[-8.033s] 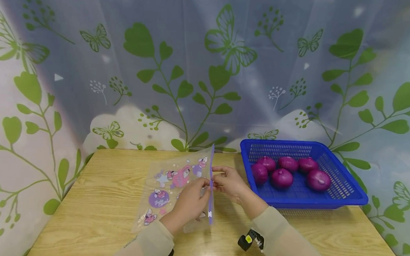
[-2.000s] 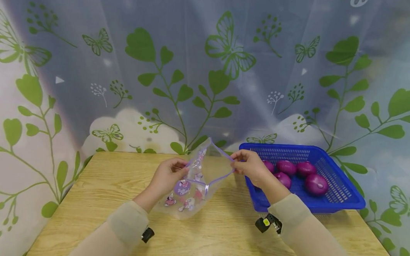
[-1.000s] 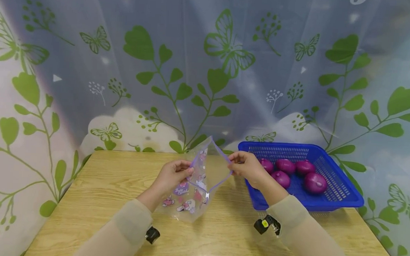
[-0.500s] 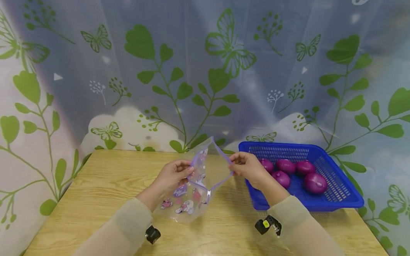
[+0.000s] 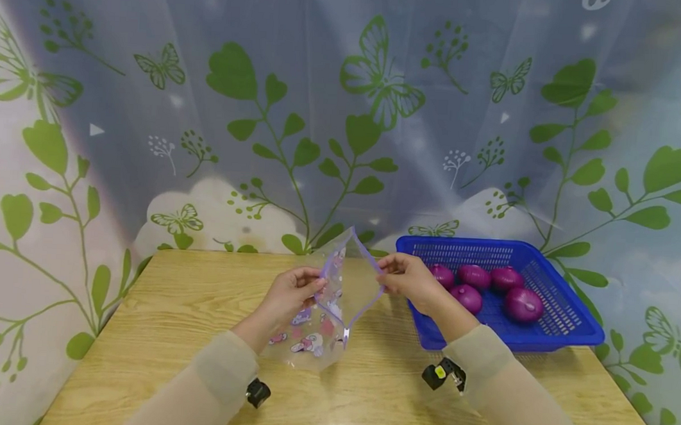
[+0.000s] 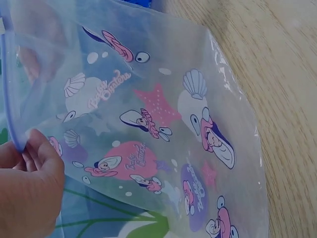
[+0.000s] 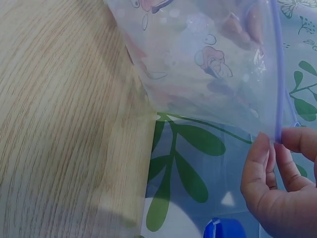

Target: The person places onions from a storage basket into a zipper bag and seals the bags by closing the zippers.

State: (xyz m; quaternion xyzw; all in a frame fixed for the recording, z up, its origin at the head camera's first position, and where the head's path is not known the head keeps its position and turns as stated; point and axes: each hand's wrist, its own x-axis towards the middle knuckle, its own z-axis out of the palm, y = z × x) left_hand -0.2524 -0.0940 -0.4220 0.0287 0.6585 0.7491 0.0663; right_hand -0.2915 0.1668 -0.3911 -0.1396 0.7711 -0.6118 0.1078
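A clear zip bag (image 5: 316,343) with pink and purple cartoon prints stands over the table, its purple-edged mouth spread into a diamond. My left hand (image 5: 290,293) pinches the left side of that mouth between thumb and fingers. On the opposite side, my right hand (image 5: 412,280) pinches the other edge. A white slider sits at the near corner of the mouth. In the left wrist view the printed bag (image 6: 158,114) fills most of the frame beside my left hand (image 6: 32,188). The right wrist view has my right hand (image 7: 282,183) gripping the purple strip.
A blue plastic basket (image 5: 565,340) stands to the right, holding several purple onions (image 5: 524,304); my right hand and forearm overlap its left side. The wooden table (image 5: 185,307) ends at a printed curtain (image 5: 300,107) behind. Black wrist cameras hang under both sleeves.
Eight seconds ago the bag lay flat with its purple strip closed and both hands together on it. Since then its mouth has been pulled apart. Over the last second the hands barely move.
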